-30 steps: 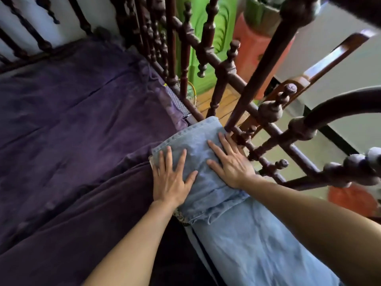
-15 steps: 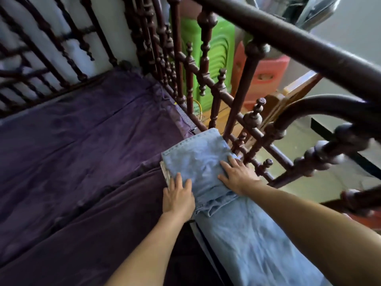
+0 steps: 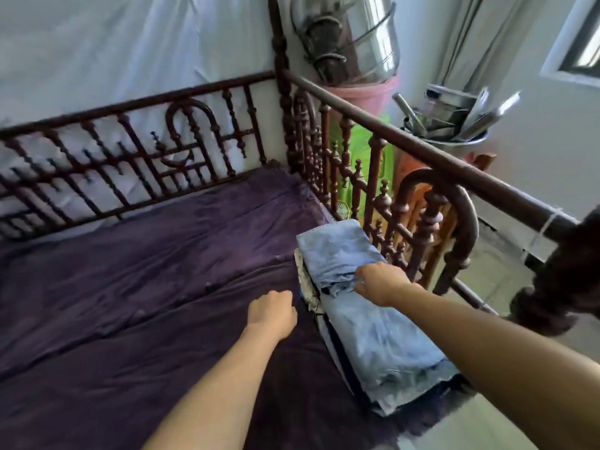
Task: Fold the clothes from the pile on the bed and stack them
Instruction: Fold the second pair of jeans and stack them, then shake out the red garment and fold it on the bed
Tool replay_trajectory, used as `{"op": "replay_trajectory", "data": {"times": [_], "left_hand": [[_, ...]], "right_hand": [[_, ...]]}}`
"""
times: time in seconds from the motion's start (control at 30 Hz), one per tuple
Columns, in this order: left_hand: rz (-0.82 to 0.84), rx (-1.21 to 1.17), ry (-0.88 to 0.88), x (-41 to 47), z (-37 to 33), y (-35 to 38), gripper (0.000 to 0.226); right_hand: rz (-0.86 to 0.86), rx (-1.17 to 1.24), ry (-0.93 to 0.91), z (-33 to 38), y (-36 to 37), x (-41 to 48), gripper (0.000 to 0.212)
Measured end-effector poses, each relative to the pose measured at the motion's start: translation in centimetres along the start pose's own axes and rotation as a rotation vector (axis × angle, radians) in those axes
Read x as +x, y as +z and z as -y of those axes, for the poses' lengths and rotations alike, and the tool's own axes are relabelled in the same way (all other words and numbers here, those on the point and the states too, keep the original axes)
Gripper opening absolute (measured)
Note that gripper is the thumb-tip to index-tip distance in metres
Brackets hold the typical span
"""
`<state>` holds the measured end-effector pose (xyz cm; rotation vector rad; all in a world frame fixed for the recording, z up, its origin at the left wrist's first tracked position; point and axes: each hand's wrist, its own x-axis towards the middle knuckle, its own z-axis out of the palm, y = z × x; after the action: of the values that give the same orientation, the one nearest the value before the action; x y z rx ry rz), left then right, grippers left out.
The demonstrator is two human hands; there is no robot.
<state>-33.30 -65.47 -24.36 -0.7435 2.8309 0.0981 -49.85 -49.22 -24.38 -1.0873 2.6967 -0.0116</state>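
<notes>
Folded jeans (image 3: 344, 251) are laid atop the clothes stack (image 3: 307, 282) at centre-right of the frame, on the purple-covered bed (image 3: 162, 271), just beside the wooden rail (image 3: 422, 222). Their fold edge is held in the grip of the R hand (image 3: 380, 282). The L hand (image 3: 272, 311) is held over the bed at lower centre w/ fingers hidden, so its grip can't be told.

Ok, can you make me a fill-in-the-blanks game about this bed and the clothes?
1. The folded jeans are light ___.
2. The bedsheet is ___.
3. The left hand is off the jeans; the ___ hand holds them.
Missing words: blue, purple, right.
</notes>
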Motion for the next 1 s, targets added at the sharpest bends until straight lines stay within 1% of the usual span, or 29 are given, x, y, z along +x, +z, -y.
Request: {"op": "replay_trajectory", "data": {"times": [0.2,0.37,0.47,0.6,0.67,0.83,1.0], "left_hand": [[-0.118,-0.025,-0.126,-9.8,4.9,-4.4,0.029],[-0.17,-0.032,-0.255,-16.6,12.2,-7.2,0.029],[-0.197,-0.038,-0.308,-20.5,17.2,-8.1,0.027],[-0.231,-0.055,-0.372,-26.4,25.2,-8.3,0.025],[-0.235,-0.044,-0.419,-29.9,30.1,-8.0,0.026],[-0.213,-0.044,-0.553,-39.2,42.9,-6.1,0.029],[-0.17,-0.059,-0.675,-47.3,53.1,-3.7,0.031]], "right_hand": [[-0.106,-0.01,-0.156,7.3,-6.6,-5.9,0.032],[-0.236,-0.012,-0.294,16.1,-9.8,-8.9,0.031],[-0.249,-0.03,-0.365,22.3,-10.5,-10.2,0.029],[-0.235,-0.015,-0.444,32.2,-10.5,-11.2,0.025],[-0.221,0.005,-0.472,37.9,-9.7,-11.7,0.026],[-0.159,0.038,-0.592,53.4,-5.6,-13.6,0.027],[-0.087,0.056,-0.708,67.2,-3.0,-16.1,0.029]]}}
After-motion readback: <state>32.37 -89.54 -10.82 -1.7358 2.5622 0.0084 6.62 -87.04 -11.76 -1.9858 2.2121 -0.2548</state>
